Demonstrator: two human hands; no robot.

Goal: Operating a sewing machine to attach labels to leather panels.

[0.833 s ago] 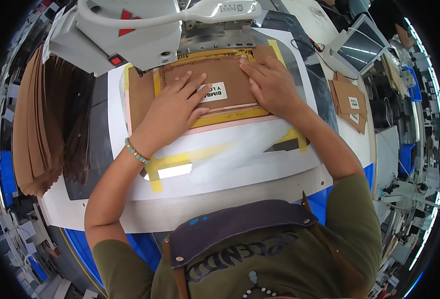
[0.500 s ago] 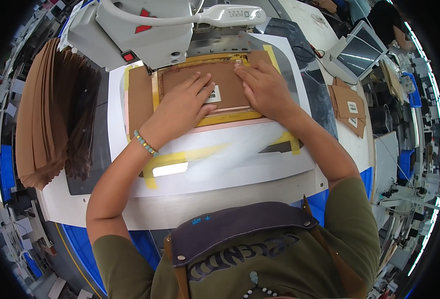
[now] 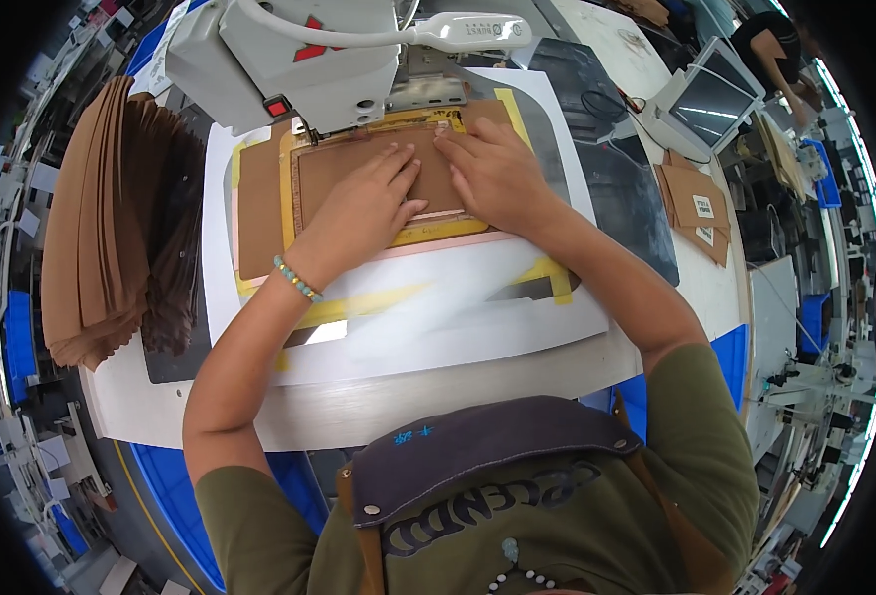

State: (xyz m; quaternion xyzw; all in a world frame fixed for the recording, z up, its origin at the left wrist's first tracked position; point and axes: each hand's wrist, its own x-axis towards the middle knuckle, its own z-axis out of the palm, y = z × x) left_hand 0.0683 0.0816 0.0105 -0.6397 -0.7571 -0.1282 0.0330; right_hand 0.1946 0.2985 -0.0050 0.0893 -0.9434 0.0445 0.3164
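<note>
My left hand lies on a flat brown fabric-like piece with its fingers stretched out. My right hand rests at the right side of the same piece, fingers extended and its fingertips near the top right corner. Around the piece runs a yellow clamp frame, worn at its edges. The sewing machine head, pale grey with a red switch, stands over the frame's far edge. Below the frame is a white sheet with yellow tape on it. A beaded bracelet circles my left wrist.
A thick stack of brown pieces stands at the left. On the right lie small brown pieces with white labels, near a screen. A white handheld-shaped control sits atop the machine. Another person is at the far right.
The frame, brown piece and white sheet have slid left beneath the machine head, both hands moving along with them. The white label that showed beside my left hand is out of sight.
</note>
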